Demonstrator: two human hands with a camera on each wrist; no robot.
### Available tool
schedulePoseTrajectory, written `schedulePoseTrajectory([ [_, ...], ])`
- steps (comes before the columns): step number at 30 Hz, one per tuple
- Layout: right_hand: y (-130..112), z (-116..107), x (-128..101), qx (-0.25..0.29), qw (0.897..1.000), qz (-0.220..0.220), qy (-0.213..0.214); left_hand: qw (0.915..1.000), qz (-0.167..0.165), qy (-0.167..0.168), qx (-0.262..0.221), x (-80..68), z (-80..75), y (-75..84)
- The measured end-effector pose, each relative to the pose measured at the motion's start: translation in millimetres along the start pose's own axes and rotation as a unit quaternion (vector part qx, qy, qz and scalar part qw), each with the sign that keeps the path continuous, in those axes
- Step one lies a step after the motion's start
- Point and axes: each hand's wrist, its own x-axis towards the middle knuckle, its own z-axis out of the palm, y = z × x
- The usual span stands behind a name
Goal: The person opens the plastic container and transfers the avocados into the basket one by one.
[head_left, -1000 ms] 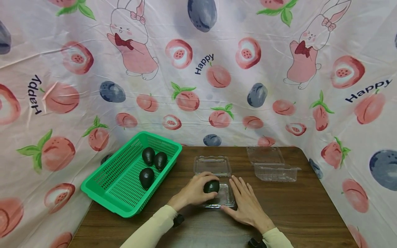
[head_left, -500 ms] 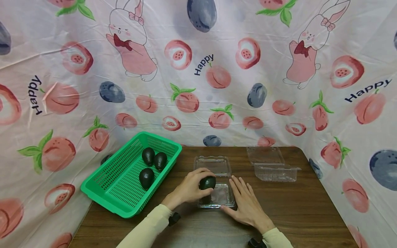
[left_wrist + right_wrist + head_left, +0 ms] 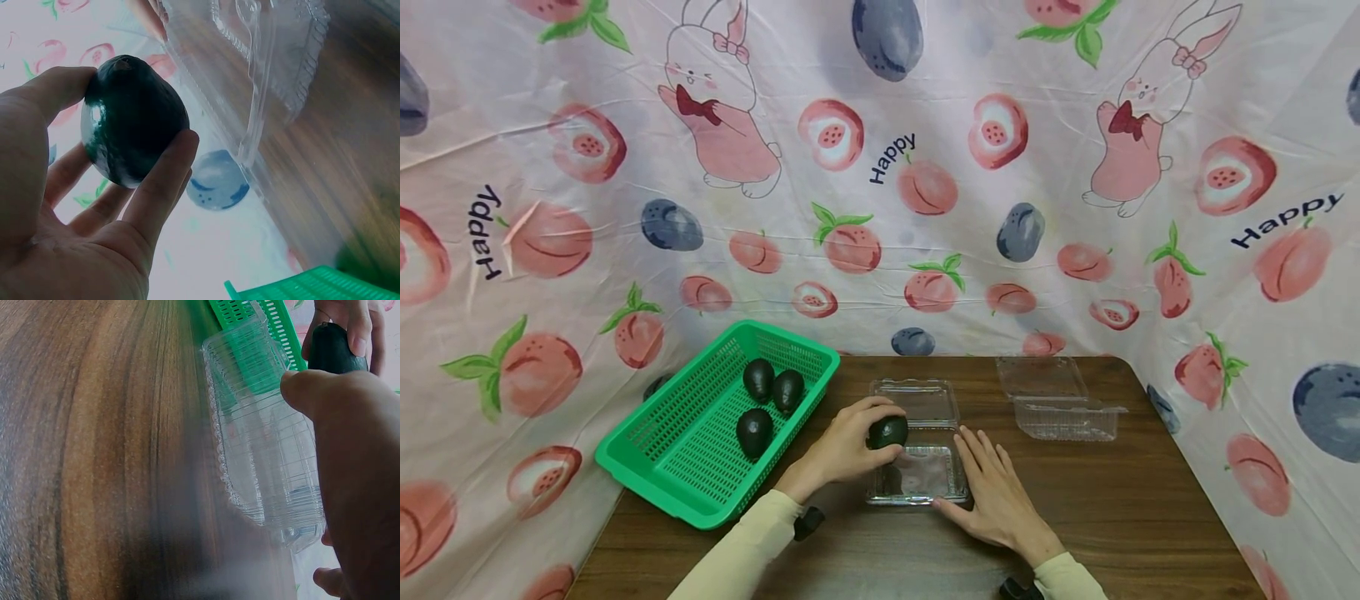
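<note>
Head view: left hand (image 3: 838,450) grips an avocado (image 3: 888,432) above the open clamshell (image 3: 917,475) at desk (image 3: 1135,500) centre; right hand (image 3: 996,492) lies flat, fingers straight, against the clamshell's right edge; risk: the light shell could skid if that hand lifts
Left wrist: fingertip hold on the glossy avocado (image 3: 132,119); it may slip
Right wrist: basket (image 3: 250,315) beyond the clamshell (image 3: 265,450)
Around: basket (image 3: 715,417) left with three avocados; spare clamshell (image 3: 1060,404) far right; nothing blocks
</note>
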Motion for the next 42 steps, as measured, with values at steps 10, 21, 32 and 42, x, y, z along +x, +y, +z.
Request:
schedulePoseTrajectory([
  [10,1,2,-1,-0.006,1.0,-0.012,0.023,0.9998,-0.01,0.011,0.012,-5.2,-12.8,-5.2],
  [21,0,0,-1,0.008,1.0,0.008,-0.006,0.9992,-0.012,0.029,0.027,-6.4,-24.3,-11.2],
  [32,-1,1,0,-0.004,1.0,-0.001,0.008,0.9983,0.004,0.055,0.02,-11.0,-39.5,-17.0],
  [42,-1,-1,2,-0.005,1.0,0.002,-0.005,0.998,-0.021,0.048,0.034,-15.7,-55.6,-19.6],
])
